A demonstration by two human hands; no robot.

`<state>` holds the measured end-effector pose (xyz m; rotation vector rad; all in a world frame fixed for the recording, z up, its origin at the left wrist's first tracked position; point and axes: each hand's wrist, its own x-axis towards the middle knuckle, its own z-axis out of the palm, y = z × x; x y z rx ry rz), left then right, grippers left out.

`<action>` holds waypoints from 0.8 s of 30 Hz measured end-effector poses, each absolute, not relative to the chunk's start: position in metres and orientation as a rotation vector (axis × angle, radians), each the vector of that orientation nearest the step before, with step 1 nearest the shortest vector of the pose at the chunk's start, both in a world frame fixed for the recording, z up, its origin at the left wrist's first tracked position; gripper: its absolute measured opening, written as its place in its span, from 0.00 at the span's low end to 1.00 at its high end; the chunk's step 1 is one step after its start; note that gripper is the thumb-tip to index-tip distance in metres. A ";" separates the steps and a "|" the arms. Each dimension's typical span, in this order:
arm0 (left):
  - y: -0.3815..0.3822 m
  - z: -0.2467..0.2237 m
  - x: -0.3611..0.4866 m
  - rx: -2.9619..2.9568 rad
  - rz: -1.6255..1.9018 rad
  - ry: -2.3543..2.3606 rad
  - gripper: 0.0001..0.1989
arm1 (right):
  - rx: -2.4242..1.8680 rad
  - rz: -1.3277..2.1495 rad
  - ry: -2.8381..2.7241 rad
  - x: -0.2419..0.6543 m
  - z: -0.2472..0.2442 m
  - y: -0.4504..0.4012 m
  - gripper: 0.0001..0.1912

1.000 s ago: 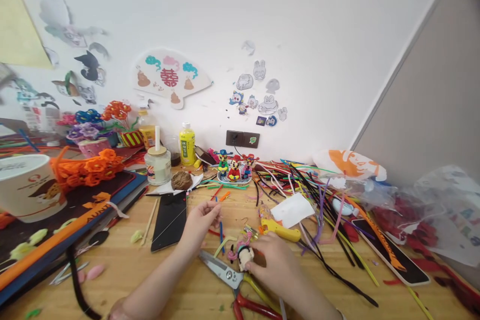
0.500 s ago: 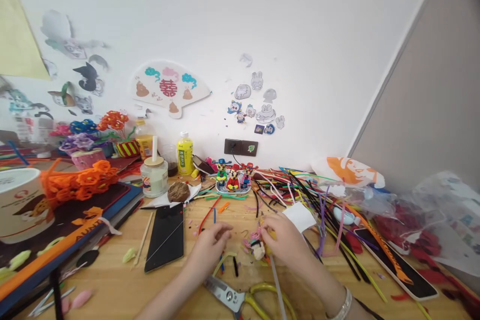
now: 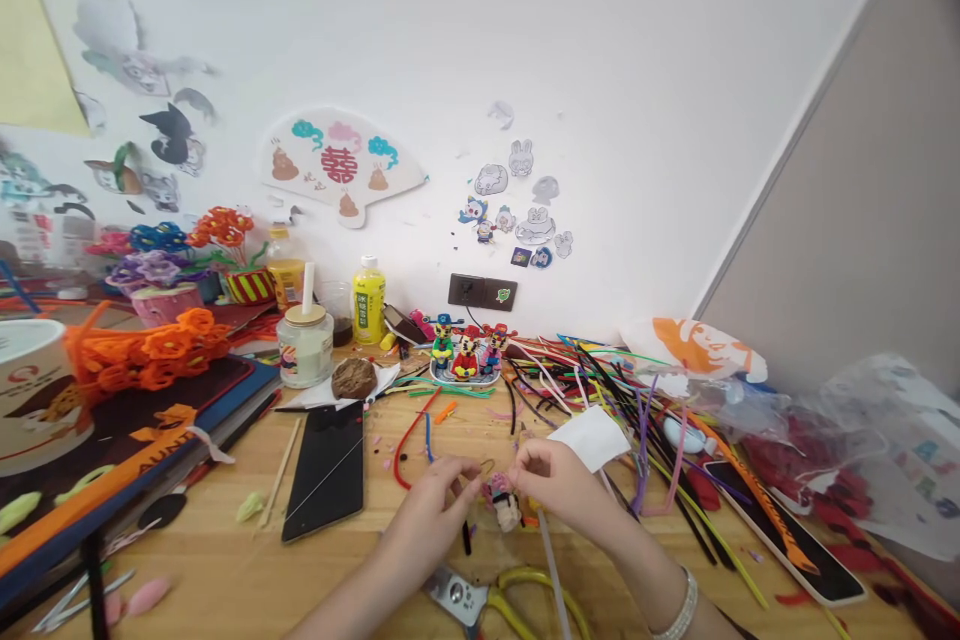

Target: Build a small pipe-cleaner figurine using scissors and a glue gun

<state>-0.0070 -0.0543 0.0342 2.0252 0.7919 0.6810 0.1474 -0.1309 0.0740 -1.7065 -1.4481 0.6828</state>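
Observation:
Between my two hands is a small fuzzy pipe-cleaner figurine [image 3: 505, 508], pink on top with dark and cream parts below. My right hand [image 3: 561, 485] pinches at its upper right side, with thumb and fingers closed. From the left, my left hand [image 3: 441, 505] brings its thumb and fingertips together at the pink part. The fingertips partly hide the grip. Below the hands lie scissors with yellow handles [image 3: 517, 592]. A pale translucent stick [image 3: 553, 570] passes under my right hand, over the scissor handles.
Behind stand three colourful figurines [image 3: 466, 352] on a small tray. A black phone [image 3: 326, 475] lies left, near a candle jar [image 3: 305, 350] and a yellow bottle [image 3: 369, 300]. Loose pipe cleaners [image 3: 645, 440] and another phone [image 3: 787, 535] fill the right. A paper cup [image 3: 37, 400] stands far left.
My left hand has moved right and up to the figurine, its fingers closing there. My right hand and the figurine have shifted slightly left. The view has turned a little.

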 end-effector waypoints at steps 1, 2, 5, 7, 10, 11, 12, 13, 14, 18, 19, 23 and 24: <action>-0.055 0.034 -0.007 2.029 0.671 0.782 0.14 | -1.755 0.611 -1.468 0.146 0.074 -0.132 0.07; -0.056 0.034 -0.007 2.033 0.666 0.774 0.14 | -1.801 0.531 -1.491 0.145 0.074 -0.133 0.07; -0.058 0.034 -0.007 2.036 0.676 0.747 0.14 | -1.932 0.317 -1.580 0.147 0.074 -0.135 0.09; -0.058 0.035 -0.007 2.035 0.680 0.732 0.13 | -2.058 0.178 -1.606 0.156 0.077 -0.134 0.12; -0.057 0.037 -0.007 2.025 0.667 0.723 0.12 | -2.247 -0.011 -1.496 0.192 0.087 -0.126 0.16; -0.056 0.037 -0.007 2.021 0.661 0.728 0.12 | -2.290 -0.059 -1.441 0.210 0.091 -0.121 0.17; -0.056 0.037 -0.007 2.019 0.654 0.736 0.12 | -2.341 -0.100 -1.379 0.229 0.094 -0.116 0.17; -0.055 0.036 -0.007 2.018 0.648 0.746 0.12 | -2.395 -0.127 -1.319 0.248 0.097 -0.109 0.16; -0.054 0.035 -0.007 2.018 0.644 0.757 0.12 | -2.447 -0.129 -1.274 0.266 0.098 -0.102 0.14; -0.053 0.033 -0.008 2.043 0.642 0.746 0.12 | -2.609 -0.047 -1.150 0.318 0.091 -0.074 0.14; -0.053 0.033 -0.008 2.054 0.644 0.740 0.12 | -2.634 -0.034 -1.114 0.325 0.087 -0.068 0.14; -0.050 0.032 -0.009 2.090 0.643 0.768 0.13 | -2.662 -0.022 -0.969 0.341 0.075 -0.050 0.15; -0.050 0.032 -0.009 2.085 0.648 0.783 0.13 | -2.658 -0.021 -0.931 0.344 0.073 -0.048 0.15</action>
